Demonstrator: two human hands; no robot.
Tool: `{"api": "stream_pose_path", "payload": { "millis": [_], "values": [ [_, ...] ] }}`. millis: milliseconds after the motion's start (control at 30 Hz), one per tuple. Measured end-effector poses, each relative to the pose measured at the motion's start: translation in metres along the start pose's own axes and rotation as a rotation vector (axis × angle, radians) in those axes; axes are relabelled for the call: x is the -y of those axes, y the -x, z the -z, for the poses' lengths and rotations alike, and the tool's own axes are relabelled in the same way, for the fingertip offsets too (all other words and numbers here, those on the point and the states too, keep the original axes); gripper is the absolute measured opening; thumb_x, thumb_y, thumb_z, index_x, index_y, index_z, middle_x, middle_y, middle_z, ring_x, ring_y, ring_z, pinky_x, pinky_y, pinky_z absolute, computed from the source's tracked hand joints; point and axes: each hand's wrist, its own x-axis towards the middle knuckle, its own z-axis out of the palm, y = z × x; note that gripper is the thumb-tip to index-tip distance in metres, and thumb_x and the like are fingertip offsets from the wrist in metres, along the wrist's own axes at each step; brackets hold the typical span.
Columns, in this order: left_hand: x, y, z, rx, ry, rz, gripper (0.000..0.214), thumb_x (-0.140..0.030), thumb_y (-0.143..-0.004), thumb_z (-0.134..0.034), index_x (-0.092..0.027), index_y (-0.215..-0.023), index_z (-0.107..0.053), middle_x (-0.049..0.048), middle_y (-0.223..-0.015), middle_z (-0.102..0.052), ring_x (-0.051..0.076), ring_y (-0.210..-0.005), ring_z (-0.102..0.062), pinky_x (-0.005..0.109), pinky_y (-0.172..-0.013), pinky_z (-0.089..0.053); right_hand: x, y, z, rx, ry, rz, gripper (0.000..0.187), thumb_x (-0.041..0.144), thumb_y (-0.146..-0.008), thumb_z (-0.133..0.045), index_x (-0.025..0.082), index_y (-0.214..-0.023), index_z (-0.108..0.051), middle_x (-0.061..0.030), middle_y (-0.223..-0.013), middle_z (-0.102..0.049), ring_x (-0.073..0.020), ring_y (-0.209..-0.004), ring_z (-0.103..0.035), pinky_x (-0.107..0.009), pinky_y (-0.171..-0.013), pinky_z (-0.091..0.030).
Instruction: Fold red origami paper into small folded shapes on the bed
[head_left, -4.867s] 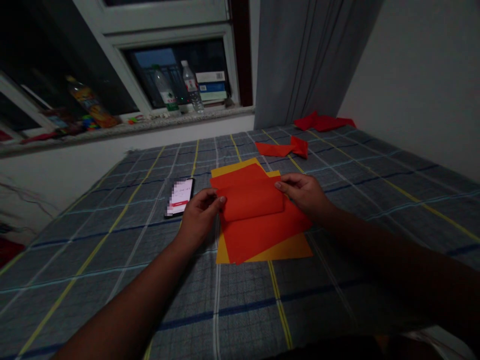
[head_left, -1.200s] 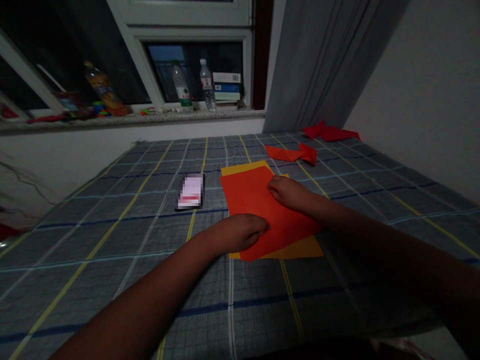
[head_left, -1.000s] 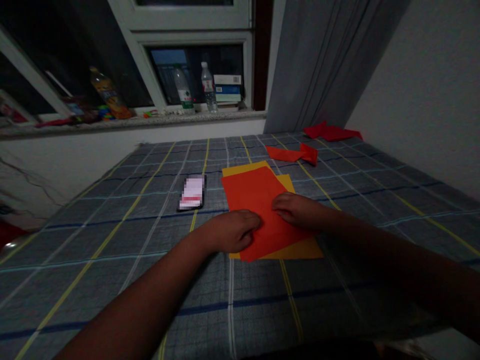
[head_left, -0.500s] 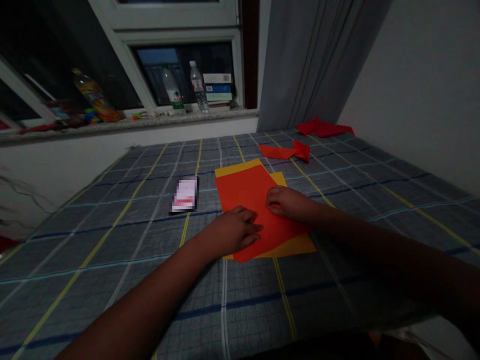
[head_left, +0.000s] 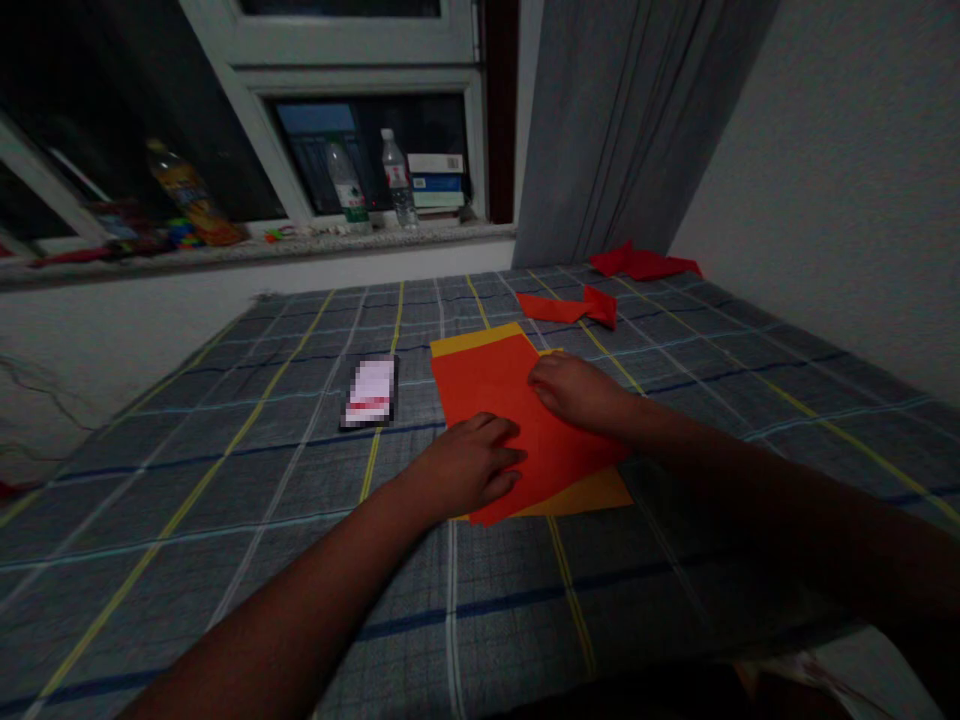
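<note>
An orange-red paper sheet [head_left: 495,385] lies flat on a yellow sheet [head_left: 592,492] on the checked grey bedspread [head_left: 225,470]. My left hand [head_left: 469,465] rests palm down on the sheet's near left part, fingers stretched out. My right hand [head_left: 574,388] presses on the sheet's right side a little farther away, fingers flat and together. Neither hand holds anything.
A phone [head_left: 369,393] with a lit screen lies left of the sheets. Folded red paper pieces [head_left: 574,307] and more red pieces [head_left: 641,264] lie farther back right. A windowsill [head_left: 247,245] holds bottles [head_left: 394,180] and books [head_left: 437,180]. A grey curtain [head_left: 607,130] hangs at the back.
Earlier both hands held a folded-over flap of the sheet; it now lies flat. In the last second my right hand slid away along the sheet; the left stayed pressing near the front.
</note>
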Motion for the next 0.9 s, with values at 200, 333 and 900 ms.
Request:
{"api": "stream_pose_path", "payload": {
  "millis": [200,333,900],
  "values": [
    [-0.011,-0.007,-0.001,0.051,0.111,0.016,0.023,-0.023,-0.095,-0.050,-0.014,-0.109,-0.066,0.0119,-0.117,-0.067,0.023,-0.108,-0.064,0.037,-0.098,-0.050,0.044,0.054,-0.015,0.105,0.033,0.127,0.030,0.005,-0.089,-0.045,0.007,-0.111,-0.066,-0.0160,-0.108,-0.069,-0.0240,-0.098,-0.062,-0.036,-0.092,-0.046],
    [-0.012,-0.008,0.000,0.053,0.128,0.010,0.022,-0.026,-0.094,-0.053,-0.013,-0.106,-0.065,0.0128,-0.112,-0.069,0.025,-0.105,-0.065,0.039,-0.096,-0.051,0.037,0.050,-0.018,0.147,0.080,0.148,0.026,0.008,-0.089,-0.048,0.010,-0.106,-0.068,-0.0155,-0.104,-0.070,-0.0248,-0.095,-0.063,-0.037,-0.092,-0.045],
    [0.003,0.005,0.000,-0.009,0.143,0.068,0.045,-0.036,-0.093,-0.061,-0.016,-0.133,-0.056,0.0145,-0.139,-0.057,0.028,-0.129,-0.053,0.043,-0.108,-0.044,0.023,0.022,-0.009,-0.061,0.079,-0.022,0.039,0.013,-0.090,-0.044,0.009,-0.126,-0.060,-0.0206,-0.124,-0.062,-0.0330,-0.114,-0.055,-0.048,-0.094,-0.045]
  ]
}}
